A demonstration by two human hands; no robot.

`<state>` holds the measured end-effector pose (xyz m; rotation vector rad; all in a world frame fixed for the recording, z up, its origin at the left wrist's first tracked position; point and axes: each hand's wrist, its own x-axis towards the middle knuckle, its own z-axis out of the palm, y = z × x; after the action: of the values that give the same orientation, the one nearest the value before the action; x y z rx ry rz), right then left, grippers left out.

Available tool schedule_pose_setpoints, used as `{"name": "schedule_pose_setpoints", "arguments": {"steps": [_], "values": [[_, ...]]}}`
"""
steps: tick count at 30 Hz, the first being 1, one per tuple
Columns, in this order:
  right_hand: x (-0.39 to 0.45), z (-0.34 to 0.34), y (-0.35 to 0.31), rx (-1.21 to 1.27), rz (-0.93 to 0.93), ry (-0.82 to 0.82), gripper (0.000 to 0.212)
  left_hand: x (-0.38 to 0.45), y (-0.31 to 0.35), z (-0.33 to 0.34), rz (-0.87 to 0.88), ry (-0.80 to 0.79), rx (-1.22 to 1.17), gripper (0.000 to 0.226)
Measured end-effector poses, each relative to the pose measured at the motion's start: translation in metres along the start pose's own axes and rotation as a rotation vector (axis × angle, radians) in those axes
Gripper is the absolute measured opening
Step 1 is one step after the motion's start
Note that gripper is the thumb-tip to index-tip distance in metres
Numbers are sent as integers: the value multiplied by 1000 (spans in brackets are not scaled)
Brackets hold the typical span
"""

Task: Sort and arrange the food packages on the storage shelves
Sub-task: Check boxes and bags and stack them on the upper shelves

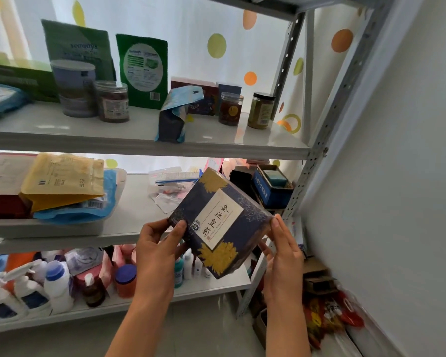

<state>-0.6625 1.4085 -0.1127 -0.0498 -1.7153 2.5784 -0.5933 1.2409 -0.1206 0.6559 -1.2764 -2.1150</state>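
Shelves [144, 144]: jars, bags, bottles.
Box [220, 222]: tilted, before the middle shelf.
Hands: left [157, 249] and right [285, 256] pinch its edges.

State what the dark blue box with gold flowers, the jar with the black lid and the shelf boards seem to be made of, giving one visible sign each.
Dark blue box with gold flowers: probably printed cardboard under clear film; sharp edges, sheen. Jar with the black lid: clear plastic or glass; contents show through. Shelf boards: glossy white, likely painted metal; they mirror the jars.

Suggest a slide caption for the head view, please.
Both hands hold a navy gold-flowered box before the shelves.
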Motion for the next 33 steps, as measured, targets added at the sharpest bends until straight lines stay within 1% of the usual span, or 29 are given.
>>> {"name": "schedule_pose_setpoints", "arguments": {"steps": [2, 6, 8, 10, 14, 15, 17, 19, 23, 26, 28, 29, 32, 33], "values": [[15, -7, -9, -23, -2, -8, 59, -1, 0, 18, -3, -5, -16, 20], [52, -13, -32, -47, -49, -9, 33, 1, 3, 56, 43, 3, 12, 27], [76, -13, -45, -94, -90, -42, 26, 7, 9, 78, 78, 24, 33, 29], [101, -10, -58, -133, -122, -93, 27, 15, 17, 99, 123, 34, 34, 29], [144, 6, -92, -161, -149, -189, 44, 33, 37, 138, 247, 24, 39, 31], [157, 9, -102, -153, -161, -226, 43, 39, 41, 149, 284, 18, 50, 28], [178, 15, -123, -180, -194, -321, 31, 51, 51, 168, 339, 20, 78, 24], [198, 21, -144, -208, -237, -412, 27, 64, 61, 184, 375, 26, 107, 24], [240, 35, -177, -283, -366, -542, 33, 92, 82, 219, 437, 49, 234, 27], [265, 49, -190, -287, -355, -609, 47, 107, 92, 247, 475, 71, 380, 32], [284, 59, -198, -282, -411, -598, 45, 116, 100, 267, 512, 47, 491, 38], [291, 64, -202, -270, -437, -587, 48, 122, 104, 275, 536, 25, 550, 40], [321, 85, -213, -277, -512, -556, 68, 148, 122, 298, 621, -6, 809, 39], [331, 93, -215, -289, -539, -550, 71, 159, 128, 305, 626, -2, 879, 38]]}}
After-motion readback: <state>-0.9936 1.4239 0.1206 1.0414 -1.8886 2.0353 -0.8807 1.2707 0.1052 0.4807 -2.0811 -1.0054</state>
